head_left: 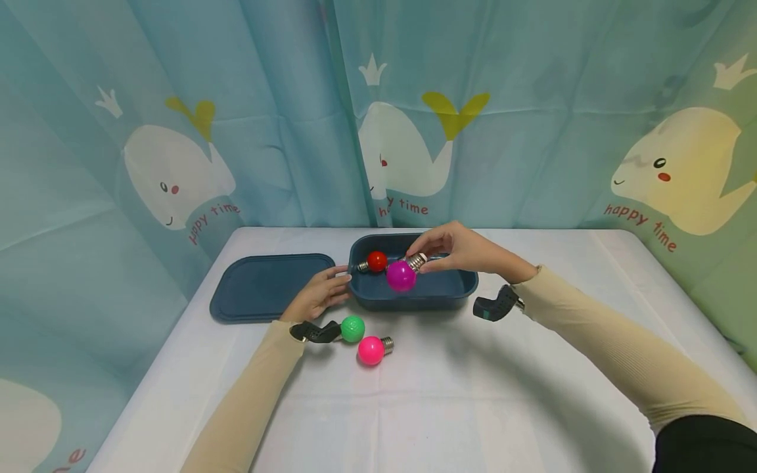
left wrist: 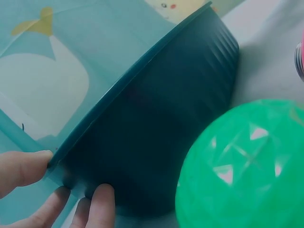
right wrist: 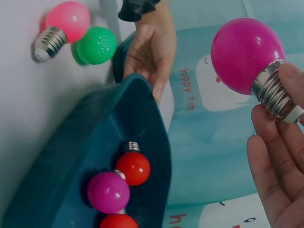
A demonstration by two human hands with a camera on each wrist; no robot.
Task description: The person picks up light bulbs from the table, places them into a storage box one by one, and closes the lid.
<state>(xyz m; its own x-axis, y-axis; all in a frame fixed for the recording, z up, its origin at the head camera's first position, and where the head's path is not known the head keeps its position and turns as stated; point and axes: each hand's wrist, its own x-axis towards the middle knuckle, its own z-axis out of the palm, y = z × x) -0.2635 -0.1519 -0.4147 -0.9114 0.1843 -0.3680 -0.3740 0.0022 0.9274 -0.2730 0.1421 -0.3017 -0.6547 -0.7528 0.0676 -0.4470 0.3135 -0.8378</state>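
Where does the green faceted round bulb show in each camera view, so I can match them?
Head: the green faceted round bulb lies below and slightly left of centre.
Left wrist: bulb at lower right, large, cut off by the frame.
Right wrist: bulb at upper left.
Shared landmark: the dark blue open-topped plastic box, in all three.

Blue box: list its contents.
Inside the box: a purple bulb, a red bulb and another red bulb, cut off by the right wrist view's edge. In the head view, the right hand and held bulb cover part of the interior.
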